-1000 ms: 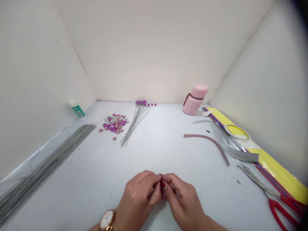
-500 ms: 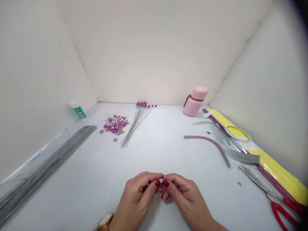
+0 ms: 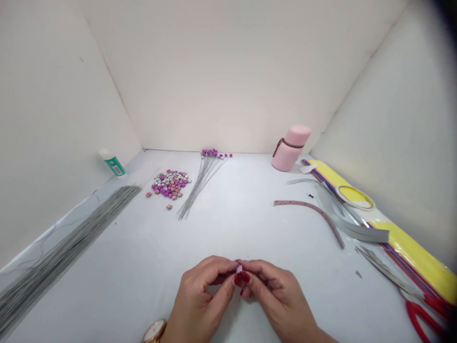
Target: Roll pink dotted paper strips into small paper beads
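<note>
The small pink piece [image 3: 239,269], largely hidden a second ago, now shows, clamped between the fingertips of your left hand [image 3: 200,296] and right hand [image 3: 280,294], right of the star pile [image 3: 171,184] and nearer you, apparently still being worked.

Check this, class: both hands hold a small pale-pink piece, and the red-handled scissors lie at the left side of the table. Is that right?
Not quite: the head view shows the red-handled scissors at the right side of the table. The rest stands: the left hand and right hand hold a small pale-pink piece.
</note>
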`<state>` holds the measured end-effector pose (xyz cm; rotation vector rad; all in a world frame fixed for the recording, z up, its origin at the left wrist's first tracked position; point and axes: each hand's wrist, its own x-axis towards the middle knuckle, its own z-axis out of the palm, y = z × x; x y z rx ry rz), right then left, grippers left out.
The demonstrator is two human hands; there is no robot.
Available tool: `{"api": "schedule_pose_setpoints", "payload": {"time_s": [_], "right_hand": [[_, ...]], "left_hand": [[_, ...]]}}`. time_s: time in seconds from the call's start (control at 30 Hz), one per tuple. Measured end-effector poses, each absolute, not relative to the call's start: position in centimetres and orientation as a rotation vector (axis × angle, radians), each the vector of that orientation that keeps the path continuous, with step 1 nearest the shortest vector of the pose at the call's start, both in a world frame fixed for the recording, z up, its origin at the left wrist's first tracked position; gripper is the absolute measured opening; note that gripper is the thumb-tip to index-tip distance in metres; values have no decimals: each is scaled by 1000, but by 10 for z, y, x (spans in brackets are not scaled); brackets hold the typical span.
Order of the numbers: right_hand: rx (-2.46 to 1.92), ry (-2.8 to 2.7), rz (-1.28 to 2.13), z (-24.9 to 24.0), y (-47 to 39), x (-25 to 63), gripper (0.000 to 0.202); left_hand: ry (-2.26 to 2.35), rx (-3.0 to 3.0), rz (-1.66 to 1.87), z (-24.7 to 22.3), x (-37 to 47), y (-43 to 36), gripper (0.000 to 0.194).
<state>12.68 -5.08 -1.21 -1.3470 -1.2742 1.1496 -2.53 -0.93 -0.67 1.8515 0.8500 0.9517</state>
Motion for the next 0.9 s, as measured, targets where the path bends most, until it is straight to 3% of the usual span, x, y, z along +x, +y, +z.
{"api": "schedule_pose_setpoints", "payload": {"time_s": [0.37, 0.63, 0.9], "right_hand": [[-1295, -1512, 992, -7, -51, 127, 21], [-1334, -1560, 818, -10, -54, 121, 21], [-1331, -1254, 1167, -3, -50, 123, 26]], "left_hand": [[766, 2165, 1250, -6, -23, -7, 17], [891, 2135, 1152, -7, -17, -11, 12], [821, 1531, 874, -4, -24, -9, 14]]}}
